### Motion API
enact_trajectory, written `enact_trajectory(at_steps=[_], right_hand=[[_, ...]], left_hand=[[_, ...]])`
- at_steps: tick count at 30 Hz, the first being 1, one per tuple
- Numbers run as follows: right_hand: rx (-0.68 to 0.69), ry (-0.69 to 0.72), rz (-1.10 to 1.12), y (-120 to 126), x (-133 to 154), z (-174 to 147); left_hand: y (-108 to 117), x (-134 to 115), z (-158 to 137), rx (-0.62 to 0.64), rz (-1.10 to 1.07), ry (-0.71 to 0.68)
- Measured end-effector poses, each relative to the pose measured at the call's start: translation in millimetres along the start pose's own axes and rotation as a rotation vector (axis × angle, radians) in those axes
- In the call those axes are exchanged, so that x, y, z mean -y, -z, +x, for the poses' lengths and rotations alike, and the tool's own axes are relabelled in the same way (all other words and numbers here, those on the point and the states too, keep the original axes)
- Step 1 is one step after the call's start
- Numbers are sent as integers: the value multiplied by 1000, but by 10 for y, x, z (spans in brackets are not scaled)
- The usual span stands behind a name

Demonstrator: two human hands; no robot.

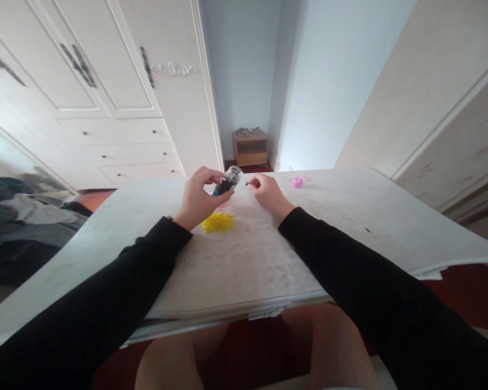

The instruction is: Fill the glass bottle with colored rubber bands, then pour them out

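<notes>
My left hand [201,199] is closed around a small clear bottle [233,174] with dark and blue contents, tilted with its clear end up and to the right. To the right of that end, my right hand [266,190] pinches a tiny dark piece [247,183] between thumb and fingertips, apart from the bottle. Under the left hand lies a yellow cluster of thin pieces [218,222] on the white table. Something pink [222,206] shows just behind it, mostly covered by the hand.
A pink round item with a loop [297,182] lies near the far edge of the white table [264,271]. A small dark speck [367,230] is on the right side. Beyond stand a white wardrobe [126,130] and a wooden nightstand [251,149]. Clothes [28,216] are heaped at left.
</notes>
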State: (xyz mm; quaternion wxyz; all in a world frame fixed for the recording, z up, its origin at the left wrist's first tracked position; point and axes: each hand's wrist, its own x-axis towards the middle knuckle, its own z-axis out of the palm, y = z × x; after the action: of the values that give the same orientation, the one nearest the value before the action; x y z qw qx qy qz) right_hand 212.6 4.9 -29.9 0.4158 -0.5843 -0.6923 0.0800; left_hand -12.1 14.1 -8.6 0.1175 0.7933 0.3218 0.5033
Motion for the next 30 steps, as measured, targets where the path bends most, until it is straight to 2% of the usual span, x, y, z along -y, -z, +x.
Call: enact_trajectory(at_steps=[3,5,8,17,20,23,26,30], right_hand=[[-87,153,181,138,196,-26],[-133,265,206,241,315,-64],[-103,349,212,328,401,-114],[20,347,130,304,379,-125],[-32,360,145,321,406,-150],[-80,432,116,337,414,-170],[-8,497,48,327,383,-179],[146,466,37,287,316,-187]], left_hand=[[19,11,4,-4,45,3],[20,12,4,-4,50,16],[15,-2,1,1,52,33],[11,-20,1,45,60,14],[5,-18,1,30,51,3],[-4,-10,-1,11,20,-32],[-12,-1,-9,22,-13,-101],[-7,-13,-26,59,-36,-197]])
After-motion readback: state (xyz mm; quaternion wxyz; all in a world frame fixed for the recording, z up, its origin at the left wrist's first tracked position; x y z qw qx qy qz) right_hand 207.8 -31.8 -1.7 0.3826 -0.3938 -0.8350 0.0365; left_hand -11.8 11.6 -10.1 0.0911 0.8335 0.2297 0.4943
